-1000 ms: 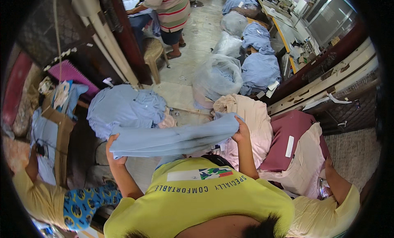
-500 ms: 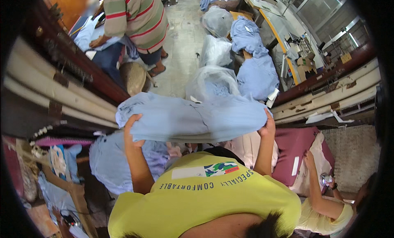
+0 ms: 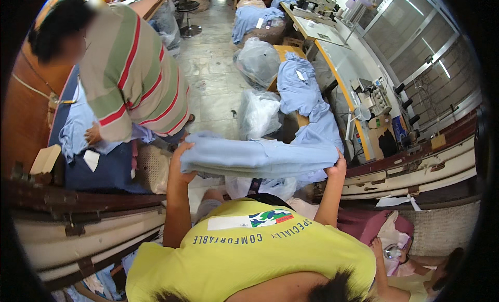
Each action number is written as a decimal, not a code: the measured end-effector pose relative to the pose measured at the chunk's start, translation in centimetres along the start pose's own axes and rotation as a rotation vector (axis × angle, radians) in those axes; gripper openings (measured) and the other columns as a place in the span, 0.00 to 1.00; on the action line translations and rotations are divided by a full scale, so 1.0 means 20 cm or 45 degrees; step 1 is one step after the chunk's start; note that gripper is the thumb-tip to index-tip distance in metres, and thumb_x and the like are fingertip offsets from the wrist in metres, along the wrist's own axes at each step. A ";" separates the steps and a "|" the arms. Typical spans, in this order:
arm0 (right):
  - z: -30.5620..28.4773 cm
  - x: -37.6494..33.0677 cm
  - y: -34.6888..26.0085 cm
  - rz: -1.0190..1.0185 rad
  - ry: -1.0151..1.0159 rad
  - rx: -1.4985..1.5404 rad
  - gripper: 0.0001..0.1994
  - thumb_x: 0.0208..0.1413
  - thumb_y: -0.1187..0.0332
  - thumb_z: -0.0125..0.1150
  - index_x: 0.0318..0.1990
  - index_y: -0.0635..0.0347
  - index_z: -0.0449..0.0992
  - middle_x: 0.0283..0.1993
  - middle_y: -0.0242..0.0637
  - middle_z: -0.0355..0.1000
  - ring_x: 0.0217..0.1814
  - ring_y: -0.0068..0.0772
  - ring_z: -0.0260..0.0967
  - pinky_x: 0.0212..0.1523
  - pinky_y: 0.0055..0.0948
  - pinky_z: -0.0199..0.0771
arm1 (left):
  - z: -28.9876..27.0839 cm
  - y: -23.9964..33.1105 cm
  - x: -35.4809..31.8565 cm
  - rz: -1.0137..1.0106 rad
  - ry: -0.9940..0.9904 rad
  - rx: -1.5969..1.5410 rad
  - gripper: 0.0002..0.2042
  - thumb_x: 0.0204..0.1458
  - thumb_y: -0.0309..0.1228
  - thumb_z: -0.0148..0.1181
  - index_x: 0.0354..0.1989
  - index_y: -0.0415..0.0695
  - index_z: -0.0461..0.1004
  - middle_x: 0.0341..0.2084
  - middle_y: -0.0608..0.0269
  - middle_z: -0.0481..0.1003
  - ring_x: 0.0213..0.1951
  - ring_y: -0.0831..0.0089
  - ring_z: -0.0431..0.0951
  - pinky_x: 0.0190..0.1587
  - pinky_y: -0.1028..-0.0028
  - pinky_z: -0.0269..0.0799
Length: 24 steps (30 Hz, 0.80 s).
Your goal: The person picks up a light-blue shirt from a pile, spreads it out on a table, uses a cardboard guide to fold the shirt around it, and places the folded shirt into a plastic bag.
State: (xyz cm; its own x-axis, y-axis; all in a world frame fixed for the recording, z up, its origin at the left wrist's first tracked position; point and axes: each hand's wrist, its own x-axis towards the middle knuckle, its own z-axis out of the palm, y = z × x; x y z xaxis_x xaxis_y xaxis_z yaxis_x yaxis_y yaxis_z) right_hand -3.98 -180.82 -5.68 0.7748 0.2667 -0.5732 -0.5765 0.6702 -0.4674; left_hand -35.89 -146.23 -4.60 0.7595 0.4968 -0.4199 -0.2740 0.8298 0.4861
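Observation:
A long folded bundle of light blue cloth (image 3: 260,157) stretches level in front of my chest. My left hand (image 3: 184,162) grips its left end, with the thumb on the near side. At the opposite end, my right hand (image 3: 337,166) is closed on the cloth's edge. The fingers under and behind the fabric are partly hidden. Below and beyond the bundle, a clear plastic bag (image 3: 280,186) shows in part.
At the left, a person in a striped shirt (image 3: 140,68) leans over blue cloth on a dark blue padded surface (image 3: 104,172). Plastic bags (image 3: 258,112) and heaped blue cloth (image 3: 301,83) line the right side, beside a yellow-edged worktable (image 3: 343,73). Another person's hand (image 3: 378,248) shows at lower right.
I have moved forward into the doorway, still holding the cloth in both hands. The striped-shirt person and the worktable now appear closer, and the blue heap at lower left has left view.

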 end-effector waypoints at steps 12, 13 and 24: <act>0.37 0.52 0.22 -0.190 0.214 0.351 0.18 0.53 0.66 0.45 0.49 0.65 0.67 0.52 0.46 0.65 0.56 0.44 0.60 0.58 0.44 0.56 | 0.58 0.45 1.59 -0.180 -0.294 -0.097 0.08 0.47 0.32 0.48 0.27 0.41 0.69 0.23 0.62 0.73 0.26 0.70 0.75 0.31 0.69 0.74; 0.43 0.57 0.24 -0.143 0.304 0.464 0.17 0.52 0.66 0.45 0.48 0.66 0.67 0.52 0.46 0.65 0.56 0.44 0.61 0.58 0.44 0.56 | 0.64 0.50 1.65 -0.202 -0.240 -0.068 0.08 0.47 0.32 0.48 0.28 0.40 0.69 0.24 0.61 0.73 0.27 0.69 0.75 0.31 0.69 0.74; 1.11 1.28 0.21 -0.068 0.402 0.448 0.15 0.50 0.67 0.48 0.42 0.67 0.70 0.48 0.45 0.69 0.52 0.43 0.65 0.56 0.41 0.61 | 0.64 0.81 2.36 -0.272 0.021 -0.040 0.08 0.46 0.31 0.48 0.30 0.41 0.68 0.26 0.61 0.73 0.31 0.68 0.75 0.37 0.68 0.73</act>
State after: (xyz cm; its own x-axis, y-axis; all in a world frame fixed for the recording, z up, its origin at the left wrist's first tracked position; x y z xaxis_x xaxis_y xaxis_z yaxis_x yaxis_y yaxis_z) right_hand 19.13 -155.71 -7.34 0.6525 0.0386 -0.7568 -0.3731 0.8856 -0.2765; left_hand 3.16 -112.57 -6.78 0.7925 0.3124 -0.5237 -0.1263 0.9243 0.3603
